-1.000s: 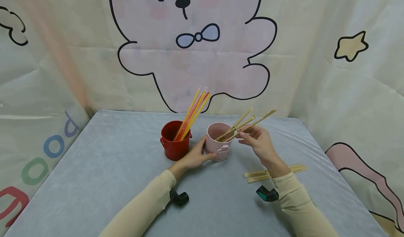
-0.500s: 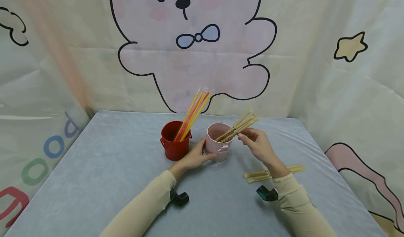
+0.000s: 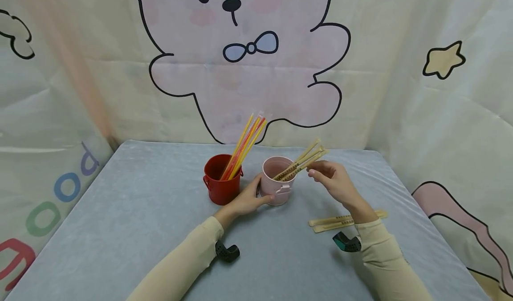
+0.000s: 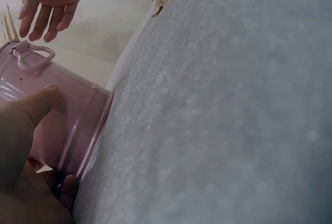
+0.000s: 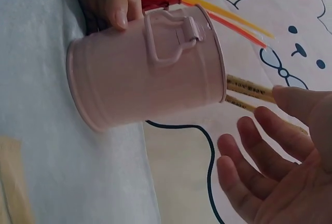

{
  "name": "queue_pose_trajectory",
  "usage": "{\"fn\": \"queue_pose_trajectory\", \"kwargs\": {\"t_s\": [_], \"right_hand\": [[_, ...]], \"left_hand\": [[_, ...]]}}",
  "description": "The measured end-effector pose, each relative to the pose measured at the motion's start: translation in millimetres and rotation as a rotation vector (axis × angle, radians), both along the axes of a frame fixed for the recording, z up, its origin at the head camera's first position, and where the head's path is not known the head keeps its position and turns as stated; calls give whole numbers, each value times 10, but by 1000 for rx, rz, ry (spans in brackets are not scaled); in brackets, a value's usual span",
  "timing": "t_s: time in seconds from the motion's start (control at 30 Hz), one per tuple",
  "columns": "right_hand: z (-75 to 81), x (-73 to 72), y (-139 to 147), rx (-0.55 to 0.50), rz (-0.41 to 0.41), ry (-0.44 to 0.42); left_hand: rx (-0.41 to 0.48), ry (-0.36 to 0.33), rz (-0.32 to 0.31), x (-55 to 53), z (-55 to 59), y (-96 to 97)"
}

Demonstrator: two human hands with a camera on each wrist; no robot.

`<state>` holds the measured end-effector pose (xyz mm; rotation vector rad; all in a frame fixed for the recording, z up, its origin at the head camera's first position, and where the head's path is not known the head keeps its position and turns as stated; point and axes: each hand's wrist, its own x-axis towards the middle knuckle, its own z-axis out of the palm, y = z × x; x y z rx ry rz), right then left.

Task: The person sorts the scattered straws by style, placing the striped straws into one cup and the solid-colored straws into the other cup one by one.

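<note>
Steadying a small pink bucket [image 3: 277, 180] near the middle of the grey surface [image 3: 132, 212], a person's left hand [image 3: 249, 198] curls its thumb and fingers round the bucket's smooth metal wall, seemingly to keep the light, tapered pail from tipping under the load that leans out of it. Several paper-wrapped chopsticks [image 3: 301, 163] stand slanted inside, their long flat sleeves fanning up and to the right over the rim, just beside a small loop handle on the bucket's side. The right hand [image 3: 335, 183] hangs just beside their upper ends, fingers loosely spread and relaxed; the wrist view shows its palm open and holding nothing. Touching the pink bucket's left side or very nearly so, a red bucket [image 3: 221, 178] of the same squat shape holds a sheaf of thin yellow, orange and red straws [image 3: 246, 144], also leaning right. More wrapped chopsticks [image 3: 334, 221] lie flat on the soft, velvety cloth by the right forearm. Behind, a pale curtain [image 3: 401, 96] printed with a cartoon bear and a star closes off the scene.
</note>
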<state>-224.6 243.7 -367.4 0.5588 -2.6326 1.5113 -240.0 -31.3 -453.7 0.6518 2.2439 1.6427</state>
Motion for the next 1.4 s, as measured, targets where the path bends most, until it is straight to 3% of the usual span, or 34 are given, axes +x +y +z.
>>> {"fn": "queue_pose_trajectory", "kwargs": {"t_s": [0.3,0.63,0.87,1.07,1.4], "right_hand": [[21,12,278,115,145,-114],[-72,155,712,226,276,-134],[-164,156,903,287,438,-174],[-252,91,1005,275,458,-272],[-409,56,1118,270,480,-318]], "left_hand": [[1,-48,4,-8,5,29],[-13,-12,13,13,-12,4],[-38,-33,16,17,1,19],[-23,-25,14,2,33,31],[-43,-48,26,-8,-19,6]]}}
